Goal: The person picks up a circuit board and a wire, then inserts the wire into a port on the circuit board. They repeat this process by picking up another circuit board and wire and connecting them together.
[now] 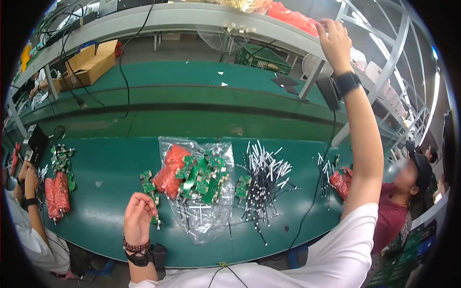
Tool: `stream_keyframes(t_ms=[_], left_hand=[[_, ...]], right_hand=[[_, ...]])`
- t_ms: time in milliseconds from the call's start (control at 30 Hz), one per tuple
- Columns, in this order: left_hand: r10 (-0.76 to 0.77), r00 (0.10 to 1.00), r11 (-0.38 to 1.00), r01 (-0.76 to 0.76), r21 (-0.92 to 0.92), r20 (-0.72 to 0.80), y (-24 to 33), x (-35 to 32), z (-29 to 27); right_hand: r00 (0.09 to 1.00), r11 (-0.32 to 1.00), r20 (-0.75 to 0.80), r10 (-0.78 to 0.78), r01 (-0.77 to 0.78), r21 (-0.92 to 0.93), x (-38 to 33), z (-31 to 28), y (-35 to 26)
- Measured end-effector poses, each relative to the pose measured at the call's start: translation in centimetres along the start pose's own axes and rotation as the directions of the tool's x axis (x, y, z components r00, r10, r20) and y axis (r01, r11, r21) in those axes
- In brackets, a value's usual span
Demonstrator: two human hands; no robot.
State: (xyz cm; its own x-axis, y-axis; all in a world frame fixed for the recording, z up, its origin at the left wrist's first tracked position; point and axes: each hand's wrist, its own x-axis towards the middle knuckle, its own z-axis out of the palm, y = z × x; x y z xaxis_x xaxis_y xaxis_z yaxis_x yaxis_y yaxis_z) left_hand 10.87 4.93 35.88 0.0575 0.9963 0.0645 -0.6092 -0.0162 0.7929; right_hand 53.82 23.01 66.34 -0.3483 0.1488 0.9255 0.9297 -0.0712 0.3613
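Note:
My right hand (334, 44) is raised to the overhead shelf, its fingertips at the end of a red bubble-wrap bundle (294, 18). The fingers are bent but somewhat apart, and I see no firm grip. Low over the green table, my left hand (138, 217) has loosely curled fingers with nothing visible in them. Just beyond it lie a few small green circuit boards (147, 180). To its right, a clear plastic bag (204, 231) lies under a pile of green circuit boards (207, 177) and a red bubble-wrap piece (169, 174).
Black cables with white ends (261, 187) lie in a heap right of the bag. Red rolls (57, 194) lie at the left, near another person's hands (30, 180). A person in a maroon shirt (390, 216) is at the right. A cardboard box (93, 62) stands beyond.

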Motion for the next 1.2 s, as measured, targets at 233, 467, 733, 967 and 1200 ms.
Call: stream_keyframes(t_ms=[233, 467, 733, 967, 1200], left_hand=[[0.081, 0.976, 0.477, -0.215, 0.852, 0.201, 0.9, -0.4, -2.5], [0.072, 0.988, -0.29, -0.112, 0.95, 0.139, 2.3, 2.9, -5.7], [0.076, 0.975, -0.285, -0.178, 0.942, 0.207, -0.4, 3.4, -6.4], [0.012, 0.964, -0.442, -0.233, 0.866, 0.266, -1.1, 4.4, -5.3], [-0.02, 0.967, -0.106, -0.253, 0.961, 0.253, -0.9, 6.5, -7.9]], right_hand=[[0.582, 0.728, 0.476, -0.659, 0.333, 0.6, -13.1, -14.0, -17.5], [0.363, 0.351, 0.316, -0.876, 0.032, 0.936, -26.8, -23.9, -23.9], [0.357, 0.422, 0.473, -0.805, -0.215, 0.881, -29.1, -23.1, -25.4], [0.564, 0.479, 0.488, -0.666, -0.179, 0.86, -27.9, -21.5, -26.3], [0.66, 0.415, 0.455, -0.597, -0.231, 0.88, -29.9, -21.1, -24.7]])
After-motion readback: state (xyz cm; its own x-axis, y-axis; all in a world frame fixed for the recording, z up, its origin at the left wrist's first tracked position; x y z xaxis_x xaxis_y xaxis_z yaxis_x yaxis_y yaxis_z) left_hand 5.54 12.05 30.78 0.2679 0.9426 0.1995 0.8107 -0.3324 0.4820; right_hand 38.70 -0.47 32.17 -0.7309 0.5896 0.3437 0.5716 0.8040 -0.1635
